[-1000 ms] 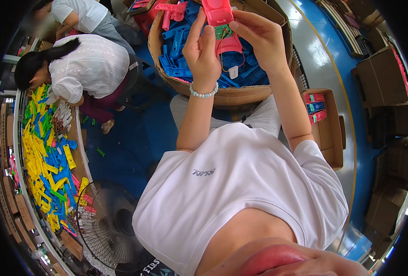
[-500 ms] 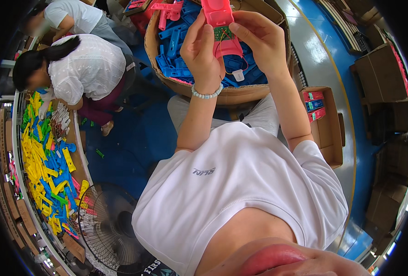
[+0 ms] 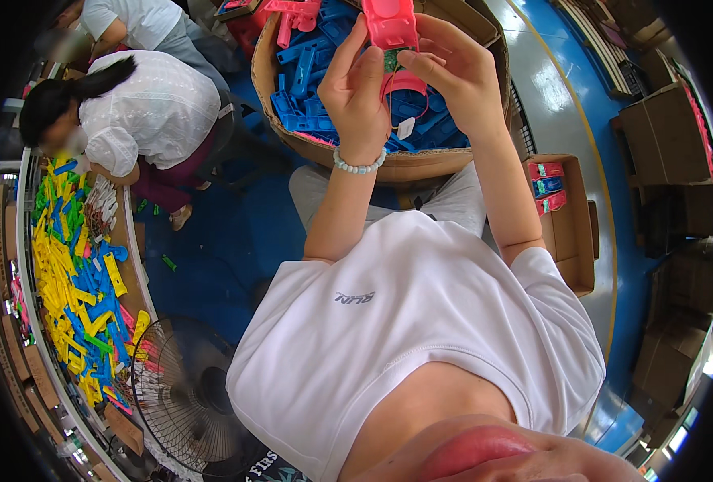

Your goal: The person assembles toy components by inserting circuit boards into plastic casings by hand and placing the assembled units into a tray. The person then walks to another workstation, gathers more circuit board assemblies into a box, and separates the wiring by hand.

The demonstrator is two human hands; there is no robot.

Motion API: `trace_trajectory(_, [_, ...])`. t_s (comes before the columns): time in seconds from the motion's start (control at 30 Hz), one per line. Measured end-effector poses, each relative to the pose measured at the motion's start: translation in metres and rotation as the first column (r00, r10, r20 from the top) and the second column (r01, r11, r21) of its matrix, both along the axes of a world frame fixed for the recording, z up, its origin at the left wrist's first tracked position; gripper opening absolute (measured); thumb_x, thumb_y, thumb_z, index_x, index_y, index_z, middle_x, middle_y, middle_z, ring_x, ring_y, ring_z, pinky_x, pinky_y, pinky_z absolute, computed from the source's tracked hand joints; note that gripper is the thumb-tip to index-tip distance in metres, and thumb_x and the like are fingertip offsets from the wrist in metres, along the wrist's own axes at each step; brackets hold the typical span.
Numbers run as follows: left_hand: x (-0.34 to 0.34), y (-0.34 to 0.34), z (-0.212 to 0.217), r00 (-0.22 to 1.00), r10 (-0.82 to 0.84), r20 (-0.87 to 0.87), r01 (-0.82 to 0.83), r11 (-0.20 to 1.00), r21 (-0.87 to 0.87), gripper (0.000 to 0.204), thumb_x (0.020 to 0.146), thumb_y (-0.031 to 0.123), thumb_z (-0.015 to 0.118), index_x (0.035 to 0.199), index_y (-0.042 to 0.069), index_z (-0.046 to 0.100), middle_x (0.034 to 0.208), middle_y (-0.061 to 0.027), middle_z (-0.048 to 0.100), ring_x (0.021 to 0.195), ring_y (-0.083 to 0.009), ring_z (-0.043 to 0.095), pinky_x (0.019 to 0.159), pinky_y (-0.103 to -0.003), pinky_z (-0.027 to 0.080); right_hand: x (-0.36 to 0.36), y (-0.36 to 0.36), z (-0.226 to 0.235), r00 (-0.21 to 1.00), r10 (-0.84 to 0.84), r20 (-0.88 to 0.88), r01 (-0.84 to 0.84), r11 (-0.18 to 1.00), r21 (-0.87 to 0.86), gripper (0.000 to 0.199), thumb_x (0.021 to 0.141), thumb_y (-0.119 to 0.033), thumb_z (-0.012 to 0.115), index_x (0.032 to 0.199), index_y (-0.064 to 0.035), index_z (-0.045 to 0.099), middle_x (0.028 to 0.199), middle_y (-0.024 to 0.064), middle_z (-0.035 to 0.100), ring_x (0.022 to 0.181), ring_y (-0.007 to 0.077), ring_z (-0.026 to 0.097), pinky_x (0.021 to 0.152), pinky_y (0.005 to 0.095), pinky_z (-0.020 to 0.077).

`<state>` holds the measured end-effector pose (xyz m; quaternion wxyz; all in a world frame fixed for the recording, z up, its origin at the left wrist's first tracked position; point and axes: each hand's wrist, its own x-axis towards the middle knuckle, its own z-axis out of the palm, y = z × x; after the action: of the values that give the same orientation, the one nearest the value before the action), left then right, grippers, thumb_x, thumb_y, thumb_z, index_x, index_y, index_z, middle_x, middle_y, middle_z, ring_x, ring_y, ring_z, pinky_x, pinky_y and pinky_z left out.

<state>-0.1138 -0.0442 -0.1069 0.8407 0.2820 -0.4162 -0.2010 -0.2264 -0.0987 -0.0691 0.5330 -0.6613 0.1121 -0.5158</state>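
Bright, cool, fairly even light covers the scene; the white shirt [image 3: 421, 297] shows only soft fold shadows. The grey floor strip [image 3: 551, 100] carries whitish glare. The blue floor [image 3: 212, 261] darkens beside the right edge of the tabletop [image 3: 134, 281]. The pink casing [image 3: 393, 28] looks reasonably sharp, the fan [image 3: 184, 394] hazy. Fisheye distortion bows the tabletop's left edge; black vignetting swallows the corners.

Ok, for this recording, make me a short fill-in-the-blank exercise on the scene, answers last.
1. The left hand and right hand hold a pink plastic part; the circuit board there is ____.
2. The plastic pieces filling the large carton are mostly ____.
3. A beaded bracelet circles the person's ____ wrist.
4. The small open carton is on the person's ____ side.

Missing words: green; blue; left; right.
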Motion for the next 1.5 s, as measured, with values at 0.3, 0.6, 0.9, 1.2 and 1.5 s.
trace_trajectory(0.3, [-0.003, 0.006, 0.001, 0.945, 0.199, 0.258, -0.201, 0.979, -0.017, 0.033, 0.096, 0.004, 0.058, 0.129, 0.001, 0.06, 0.122, -0.0139, 0.066, 0.105, -0.0143, 0.064, 0.088, -0.024, 0.05, -0.003, -0.005, -0.003, 0.993, 0.001, -0.118, -0.005, 0.999, -0.038, 0.044, 0.084, 0.004, 0.07, 0.126, 0.003, 0.057, 0.114, 0.0087, 0.065, 0.106, 0.016, 0.063, 0.091, 0.0324, 0.0533])
trace_trajectory(0.6, [-0.009, 0.006, 0.01, 0.993, -0.085, 0.086, 0.084, 0.996, 0.014, 0.037, 0.099, 0.002, 0.047, 0.135, -0.005, 0.051, 0.129, -0.0162, 0.059, 0.111, -0.0198, 0.062, 0.095, -0.031, 0.051, -0.018, -0.025, -0.012, 0.986, 0.157, -0.062, -0.154, 0.987, 0.044, 0.041, 0.088, 0.0, 0.066, 0.128, 0.0054, 0.056, 0.118, 0.013, 0.065, 0.108, 0.0188, 0.063, 0.09, 0.031, 0.0529])
trace_trajectory(0.9, [-0.005, 0.0, 0.005, 0.992, -0.117, 0.042, 0.116, 0.993, 0.015, 0.04, 0.096, 0.0, 0.051, 0.136, -0.005, 0.049, 0.126, -0.0177, 0.06, 0.111, -0.0235, 0.063, 0.094, -0.035, 0.054, -0.02, -0.025, -0.014, 0.99, 0.141, -0.01, -0.14, 0.989, 0.036, 0.038, 0.091, 0.001, 0.063, 0.127, 0.0059, 0.057, 0.118, 0.0137, 0.065, 0.096, 0.0162, 0.063, 0.085, 0.0284, 0.0511])
trace_trajectory(1.2, [0.031, -0.01, 0.039, 0.99, -0.065, 0.122, 0.07, 0.997, -0.038, 0.046, 0.093, 0.005, 0.062, 0.135, -0.009, 0.048, 0.129, -0.0167, 0.058, 0.115, -0.0242, 0.06, 0.095, -0.033, 0.05, -0.025, -0.043, -0.062, 0.983, 0.183, -0.021, -0.183, 0.983, -0.005, 0.047, 0.086, -0.005, 0.07, 0.131, -0.0039, 0.057, 0.114, 0.0082, 0.067, 0.064, 0.0077, 0.05, 0.062, 0.0209, 0.0452])
trace_trajectory(1.5, [0.035, -0.025, 0.035, 0.967, -0.176, 0.186, 0.196, 0.976, -0.097, 0.056, 0.091, -0.001, 0.062, 0.142, -0.002, 0.039, 0.125, -0.0183, 0.061, 0.114, -0.0238, 0.059, 0.093, -0.038, 0.054, 0.009, -0.008, -0.072, 0.936, -0.191, -0.297, 0.149, 0.976, -0.159, 0.056, 0.084, -0.008, 0.072, 0.136, -0.0037, 0.049, 0.099, 0.0093, 0.07, 0.067, 0.0149, 0.061, 0.063, 0.0282, 0.0508])
